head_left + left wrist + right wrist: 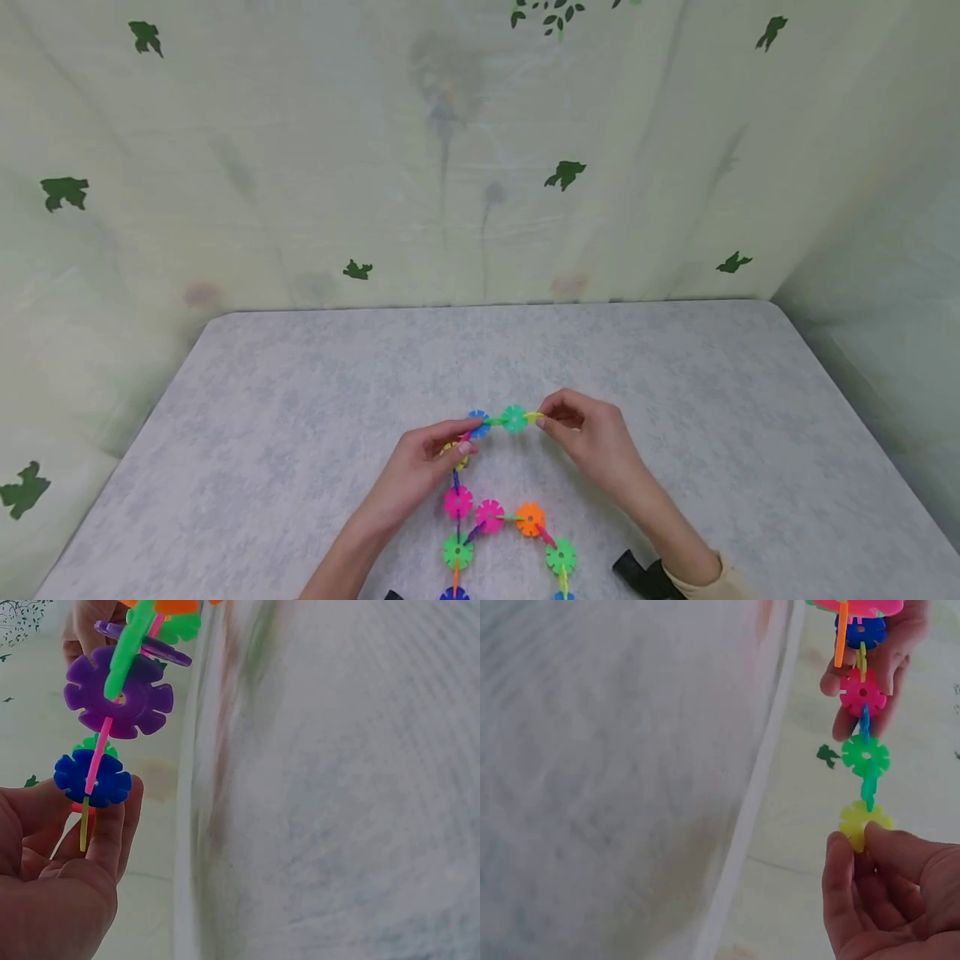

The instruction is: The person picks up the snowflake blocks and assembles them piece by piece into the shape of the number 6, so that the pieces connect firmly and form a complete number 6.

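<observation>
A chain of flower-shaped, notched plastic discs in several colours runs up the table, with a pink disc in its left part. My left hand holds the chain near its upper bend, thumb and fingers about a yellow disc and a pink one, partly covering them. Just beyond come a blue disc and a green disc. At the upper right end my right hand pinches a yellow disc between thumb and forefinger. In the left wrist view, a purple disc hangs above the left fingers.
Nearer the body, the chain has a branch through an orange disc to a green disc, continuing below the picture. A black object lies beside the right forearm. Pale curtains with green bird shapes surround the grey table.
</observation>
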Tool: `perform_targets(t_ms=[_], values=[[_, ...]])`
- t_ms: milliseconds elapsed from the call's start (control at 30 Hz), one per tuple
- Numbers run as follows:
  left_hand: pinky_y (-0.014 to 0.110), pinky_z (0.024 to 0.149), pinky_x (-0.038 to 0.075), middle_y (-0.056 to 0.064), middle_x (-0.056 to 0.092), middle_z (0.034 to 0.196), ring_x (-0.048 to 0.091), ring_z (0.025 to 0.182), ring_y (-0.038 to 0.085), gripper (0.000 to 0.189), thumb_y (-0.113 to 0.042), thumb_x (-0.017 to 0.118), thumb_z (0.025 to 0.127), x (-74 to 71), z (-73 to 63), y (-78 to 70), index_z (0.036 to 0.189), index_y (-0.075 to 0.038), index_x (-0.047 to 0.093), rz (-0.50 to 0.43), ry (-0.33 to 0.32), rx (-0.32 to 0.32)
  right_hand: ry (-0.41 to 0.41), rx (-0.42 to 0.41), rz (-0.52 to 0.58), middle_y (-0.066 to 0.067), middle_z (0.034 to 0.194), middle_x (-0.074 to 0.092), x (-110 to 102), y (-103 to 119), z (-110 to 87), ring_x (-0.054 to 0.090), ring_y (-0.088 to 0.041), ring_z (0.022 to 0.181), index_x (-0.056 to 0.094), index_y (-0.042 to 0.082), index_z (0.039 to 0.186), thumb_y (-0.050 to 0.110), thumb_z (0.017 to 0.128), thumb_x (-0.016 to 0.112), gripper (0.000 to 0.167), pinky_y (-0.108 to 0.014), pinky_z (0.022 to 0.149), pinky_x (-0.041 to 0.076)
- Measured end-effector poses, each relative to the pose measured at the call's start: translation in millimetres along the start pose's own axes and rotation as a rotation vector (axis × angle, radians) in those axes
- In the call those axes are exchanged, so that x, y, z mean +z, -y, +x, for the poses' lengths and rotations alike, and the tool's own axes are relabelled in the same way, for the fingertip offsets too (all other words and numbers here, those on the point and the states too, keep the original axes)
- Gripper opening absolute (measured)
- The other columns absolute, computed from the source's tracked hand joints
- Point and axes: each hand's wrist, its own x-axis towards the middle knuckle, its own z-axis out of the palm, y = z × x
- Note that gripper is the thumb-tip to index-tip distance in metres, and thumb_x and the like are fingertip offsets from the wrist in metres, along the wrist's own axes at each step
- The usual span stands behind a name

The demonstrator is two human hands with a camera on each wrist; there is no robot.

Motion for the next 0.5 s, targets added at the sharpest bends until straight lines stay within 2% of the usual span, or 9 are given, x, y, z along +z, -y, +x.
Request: perform_targets(t_ms=[133,267,367,500], values=[[0.029,0.097,0.044,0.004,0.065,0.125,0.054,0.123,0.020,0.032,-0.018,0.065,0.096,0.3,-1.7,-0.8,0.128,-0.021,0.067,0.028,-0.002,0.014,-0.021,-0.056,-0.040,0.012,0.084,0.066,1.9,1.5,-1.6,0.063,-0.003,0.079,0.068,0.018,0.089,0.006,0.087,0.074,0.014,-0.028,0.075,0.055],[0.026,0.095,0.045,0.004,0.065,0.126,0.052,0.124,0.018,0.032,-0.017,0.066,0.095,1.2,-0.7,-0.9,0.127,-0.020,0.068,0.025,0.001,0.014,-0.019,-0.069,-0.048,0.013,0.084,0.066,1.7,0.7,-1.4,0.063,-0.003,0.078,0.069,0.019,0.089,0.006,0.087,0.075,0.014,-0.029,0.075,0.054],[0.026,0.092,0.048,0.007,0.064,0.127,0.056,0.121,0.022,0.032,-0.016,0.065,0.096,1.4,0.2,0.1,0.128,-0.018,0.067,0.002,0.007,0.000,0.033,-0.031,-0.005,0.008,0.088,0.067,-2.1,-2.7,0.5,0.065,-0.006,0.081,0.069,0.019,0.092,0.007,0.088,0.074,0.013,-0.029,0.075,0.055],[0.029,0.092,0.049,0.008,0.060,0.132,0.060,0.117,0.026,0.034,-0.012,0.064,0.096,0.5,0.1,1.6,0.130,-0.015,0.065,-0.023,0.020,-0.025,0.114,0.076,0.030,0.000,0.102,0.068,-12.6,-8.7,2.9,0.067,-0.012,0.090,0.069,0.015,0.103,0.009,0.089,0.073,0.016,-0.029,0.078,0.055]])
